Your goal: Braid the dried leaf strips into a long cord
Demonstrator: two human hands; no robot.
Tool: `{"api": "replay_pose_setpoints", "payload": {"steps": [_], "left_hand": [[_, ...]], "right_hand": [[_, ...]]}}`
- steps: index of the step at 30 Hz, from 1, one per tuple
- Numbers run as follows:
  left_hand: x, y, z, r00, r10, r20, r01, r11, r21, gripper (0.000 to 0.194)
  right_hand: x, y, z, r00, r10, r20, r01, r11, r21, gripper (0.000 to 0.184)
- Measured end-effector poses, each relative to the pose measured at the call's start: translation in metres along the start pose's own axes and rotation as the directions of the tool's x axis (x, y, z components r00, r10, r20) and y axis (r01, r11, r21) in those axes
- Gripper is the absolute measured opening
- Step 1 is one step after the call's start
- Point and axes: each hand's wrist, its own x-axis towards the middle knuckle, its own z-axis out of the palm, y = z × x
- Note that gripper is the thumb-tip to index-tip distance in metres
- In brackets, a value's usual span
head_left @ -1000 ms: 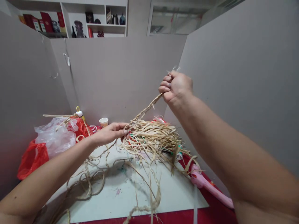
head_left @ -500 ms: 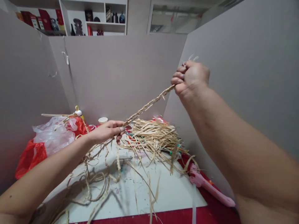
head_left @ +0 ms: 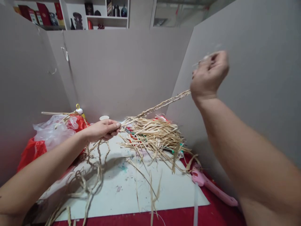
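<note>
A braided straw cord stretches taut and slanting between my two hands. My left hand is closed, pinching the cord's lower end between thumb and fingers above the table. Raised high at the right, my right hand is curled around the upper end, slightly blurred, with thin pale ends sticking out near its fingers. More braided cord hangs below my left hand and lies in loose loops at the table's left. Behind the stretched cord lies a heap of dry straw strips.
A white board covers the red tabletop. On the right lies a pink glue gun. Red and clear plastic bags sit at the left, near a white cup. Grey partitions surround the table.
My right hand has moved right and up, turning at the wrist. My left hand has shifted slightly left, and the cord loops under it have swung left.
</note>
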Motion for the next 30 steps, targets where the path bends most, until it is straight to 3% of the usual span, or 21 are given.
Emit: {"api": "replay_pose_setpoints", "payload": {"steps": [1,2,3,4,5,7,9,10,12,14,18,20,25,27,30], "left_hand": [[0.002,0.002,0.001,1.000,0.012,-0.024,-0.012,1.000,0.020,0.030],[0.005,0.003,0.004,0.999,0.027,-0.044,-0.025,0.999,0.046,0.031],[0.007,0.006,0.006,0.997,0.043,-0.057,-0.039,0.996,0.080,0.031],[0.009,0.008,0.009,0.996,0.056,-0.062,-0.049,0.992,0.119,0.033],[0.011,0.011,0.012,0.995,0.071,-0.066,-0.059,0.985,0.162,0.034],[0.013,0.018,0.018,0.992,0.105,-0.068,-0.085,0.966,0.244,0.035],[0.013,0.024,0.023,0.989,0.131,-0.064,-0.106,0.947,0.302,0.033],[0.013,0.027,0.024,0.988,0.141,-0.063,-0.113,0.939,0.325,0.033],[0.012,0.031,0.025,0.986,0.152,-0.065,-0.119,0.926,0.358,0.033],[0.011,0.033,0.023,0.985,0.156,-0.076,-0.117,0.921,0.372,0.035],[0.007,0.031,0.012,0.997,0.080,-0.016,-0.071,0.951,0.301,0.035],[0.005,0.027,0.005,0.999,0.033,0.039,-0.040,0.976,0.216,0.034],[0.007,0.014,-0.007,0.991,0.073,0.111,-0.082,0.993,0.086,0.029],[0.008,0.012,-0.008,0.988,0.076,0.135,-0.093,0.988,0.122,0.028],[0.009,0.013,-0.008,0.986,0.055,0.154,-0.090,0.970,0.226,0.028]], "right_hand": [[-0.008,-0.001,0.001,0.996,-0.071,0.044,0.075,0.992,-0.099,0.014],[-0.018,-0.006,0.001,0.982,-0.091,0.162,0.116,0.982,-0.147,0.010],[-0.029,-0.013,0.003,0.950,-0.073,0.305,0.121,0.982,-0.144,0.010],[-0.041,-0.022,0.004,0.886,-0.060,0.460,0.108,0.991,-0.080,0.012],[-0.053,-0.032,0.006,0.802,-0.073,0.592,0.061,0.997,0.041,0.015],[-0.077,-0.050,0.011,0.566,-0.146,0.811,-0.140,0.953,0.269,0.031],[-0.097,-0.061,0.017,0.362,-0.211,0.908,-0.297,0.897,0.326,0.049],[-0.105,-0.064,0.019,0.267,-0.231,0.936,-0.353,0.880,0.318,0.049],[-0.115,-0.065,0.023,0.111,-0.254,0.961,-0.439,0.854,0.277,0.033],[-0.118,-0.062,0.023,0.019,-0.276,0.961,-0.519,0.818,0.246,0.019],[-0.114,-0.051,0.015,-0.049,-0.330,0.943,-0.610,0.758,0.233,0.030],[-0.111,-0.045,0.007,-0.050,-0.316,0.948,-0.703,0.685,0.191,0.037],[-0.117,-0.031,-0.009,0.026,-0.198,0.980,-0.916,0.387,0.103,0.043],[-0.121,-0.030,-0.011,0.081,-0.153,0.985,-0.933,0.335,0.129,0.045],[-0.126,-0.032,-0.011,0.203,-0.064,0.977,-0.934,0.288,0.213,0.046]]}}
